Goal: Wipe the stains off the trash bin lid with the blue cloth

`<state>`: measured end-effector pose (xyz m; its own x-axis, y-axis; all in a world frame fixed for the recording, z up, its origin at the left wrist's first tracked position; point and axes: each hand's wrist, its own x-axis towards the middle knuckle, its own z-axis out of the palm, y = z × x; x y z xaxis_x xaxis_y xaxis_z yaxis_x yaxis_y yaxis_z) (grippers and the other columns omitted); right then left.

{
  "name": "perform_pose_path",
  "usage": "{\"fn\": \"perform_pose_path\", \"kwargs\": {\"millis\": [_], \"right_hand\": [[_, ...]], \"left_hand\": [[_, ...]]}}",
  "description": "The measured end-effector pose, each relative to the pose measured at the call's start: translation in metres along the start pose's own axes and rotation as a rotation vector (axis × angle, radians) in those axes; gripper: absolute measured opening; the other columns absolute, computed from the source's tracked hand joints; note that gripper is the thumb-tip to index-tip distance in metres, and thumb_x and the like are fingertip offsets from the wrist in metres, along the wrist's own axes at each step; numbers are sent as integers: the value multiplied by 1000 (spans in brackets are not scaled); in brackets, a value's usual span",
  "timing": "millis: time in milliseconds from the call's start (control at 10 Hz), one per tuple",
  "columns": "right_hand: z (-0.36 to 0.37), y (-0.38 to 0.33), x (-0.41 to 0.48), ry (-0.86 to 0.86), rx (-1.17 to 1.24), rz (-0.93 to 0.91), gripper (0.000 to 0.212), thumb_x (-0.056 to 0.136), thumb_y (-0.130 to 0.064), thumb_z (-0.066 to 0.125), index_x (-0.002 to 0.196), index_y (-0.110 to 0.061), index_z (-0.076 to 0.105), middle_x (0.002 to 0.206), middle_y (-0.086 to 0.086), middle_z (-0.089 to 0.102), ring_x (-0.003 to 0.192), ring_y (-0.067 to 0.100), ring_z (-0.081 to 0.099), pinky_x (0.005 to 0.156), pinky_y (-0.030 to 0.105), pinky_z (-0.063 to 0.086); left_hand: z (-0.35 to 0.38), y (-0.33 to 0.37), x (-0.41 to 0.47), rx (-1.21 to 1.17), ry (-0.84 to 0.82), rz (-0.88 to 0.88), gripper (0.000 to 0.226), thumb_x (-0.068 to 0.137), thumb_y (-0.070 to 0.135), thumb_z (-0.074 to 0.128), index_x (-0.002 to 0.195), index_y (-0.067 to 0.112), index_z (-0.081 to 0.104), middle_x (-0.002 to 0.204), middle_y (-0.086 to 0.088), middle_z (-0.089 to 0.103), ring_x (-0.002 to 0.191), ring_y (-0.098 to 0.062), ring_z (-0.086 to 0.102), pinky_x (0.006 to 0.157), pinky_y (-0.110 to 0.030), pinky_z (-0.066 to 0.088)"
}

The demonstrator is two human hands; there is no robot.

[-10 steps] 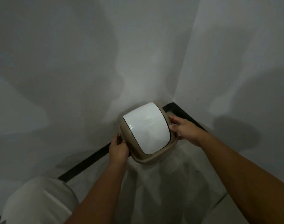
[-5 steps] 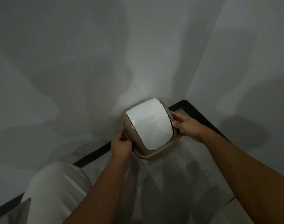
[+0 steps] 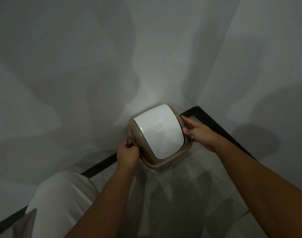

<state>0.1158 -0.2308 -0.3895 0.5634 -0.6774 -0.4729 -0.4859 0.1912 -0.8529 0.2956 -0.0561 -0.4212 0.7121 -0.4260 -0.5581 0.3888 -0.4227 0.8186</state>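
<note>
The trash bin lid (image 3: pixel 159 132) is a beige frame with a glossy white swing flap, seen from above in the corner of the room. My left hand (image 3: pixel 128 155) grips the frame's left edge, fingers curled round it. My right hand (image 3: pixel 199 133) holds the frame's right edge, fingers along the rim. No stains show on the white flap in this dim light. No blue cloth is in view. The bin body under the lid is hidden.
Two white walls meet just behind the lid, with a black skirting (image 3: pixel 215 124) along their base. Pale floor tiles (image 3: pixel 189 186) lie below. My knee in light trousers (image 3: pixel 61 200) is at the lower left.
The view has shifted slightly, so the lid sits more to the right in the picture. Both hands keep their grip on the lid's sides; my knee has come further into view.
</note>
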Motion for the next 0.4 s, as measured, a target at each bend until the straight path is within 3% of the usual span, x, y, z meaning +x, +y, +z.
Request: {"fn": "perform_pose_path", "kwargs": {"millis": [100,200,300,400], "right_hand": [[4,-5,-6,142,-223,-49,55,94,-29,48,143,-35,22,155,3,22,139,26,21,110,46,22],[14,-26,-33,198,-655,-131,67,91,-52,41,145,-30,9,157,5,11,143,27,4,112,51,11],[11,-83,-78,198,-848,-127,71,91,-55,37,146,-26,2,158,9,5,143,30,-3,112,57,6],[-5,-152,-137,193,-927,-113,71,92,-54,35,146,-24,0,158,12,4,143,31,-4,112,60,6]], "left_hand": [[-4,17,-9,272,41,239,70,88,9,57,153,19,30,159,-8,36,144,-29,37,120,-43,28],[-11,54,-37,703,-22,651,73,92,41,58,154,20,25,164,-8,22,151,-27,19,119,-37,17],[-13,117,-78,1153,-156,742,87,86,70,40,156,29,10,168,-7,5,154,-31,4,122,-52,9],[-18,190,-131,1395,-259,782,93,79,80,30,156,32,7,168,-5,2,154,-31,0,121,-57,3]]}}
